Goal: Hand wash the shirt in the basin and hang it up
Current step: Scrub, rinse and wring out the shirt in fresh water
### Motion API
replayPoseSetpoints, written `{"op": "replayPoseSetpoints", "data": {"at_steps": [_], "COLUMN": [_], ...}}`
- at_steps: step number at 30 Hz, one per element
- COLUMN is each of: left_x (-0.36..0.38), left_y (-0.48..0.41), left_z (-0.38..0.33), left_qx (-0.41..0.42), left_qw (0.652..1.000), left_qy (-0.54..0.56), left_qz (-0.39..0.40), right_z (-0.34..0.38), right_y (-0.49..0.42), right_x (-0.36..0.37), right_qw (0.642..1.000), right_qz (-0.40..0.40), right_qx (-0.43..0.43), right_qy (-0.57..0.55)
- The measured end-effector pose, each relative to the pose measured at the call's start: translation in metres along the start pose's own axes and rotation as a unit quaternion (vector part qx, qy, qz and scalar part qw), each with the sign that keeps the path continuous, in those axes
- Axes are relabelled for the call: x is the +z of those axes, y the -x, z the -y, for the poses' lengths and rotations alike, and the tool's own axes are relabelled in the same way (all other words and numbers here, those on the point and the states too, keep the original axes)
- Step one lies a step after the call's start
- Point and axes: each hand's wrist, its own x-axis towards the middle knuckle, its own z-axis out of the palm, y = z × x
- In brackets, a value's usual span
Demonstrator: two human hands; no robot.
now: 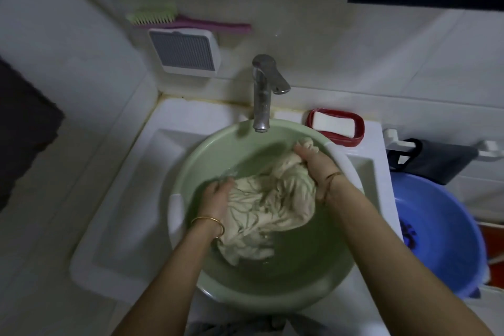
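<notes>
A pale cream shirt (pixel 268 203) lies bunched and wet in a green basin (pixel 218 144) holding water, set on a white sink. My left hand (pixel 216 199) grips the shirt's left side, fingers curled into the cloth at the water's surface. My right hand (pixel 313 165) grips the upper right part of the shirt near the basin's far rim, with a knot of cloth showing above the fingers. Each wrist has a thin bangle.
A metal tap (pixel 263 90) stands over the basin's far edge. A white soap bar in a red dish (pixel 335 125) sits at the back right. A blue tub (pixel 441 232) stands to the right, below a dark cloth on a rail (pixel 436 159). Brushes (pixel 169 18) rest above a wall box.
</notes>
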Motion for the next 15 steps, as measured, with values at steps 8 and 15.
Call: {"op": "replayPoseSetpoints", "data": {"at_steps": [8,15], "left_x": [0.015,0.025], "left_y": [0.017,-0.007], "left_z": [0.013,0.046], "left_qx": [0.098,-0.015], "left_qw": [0.792,0.776], "left_qy": [-0.601,-0.602], "left_qz": [0.049,0.186], "right_z": [-0.068,-0.122], "right_y": [-0.039,-0.064], "right_x": [0.003,0.013], "right_qw": [0.734,0.561], "right_qz": [-0.094,-0.048], "right_qx": [-0.081,-0.193], "right_qy": [0.667,0.804]}}
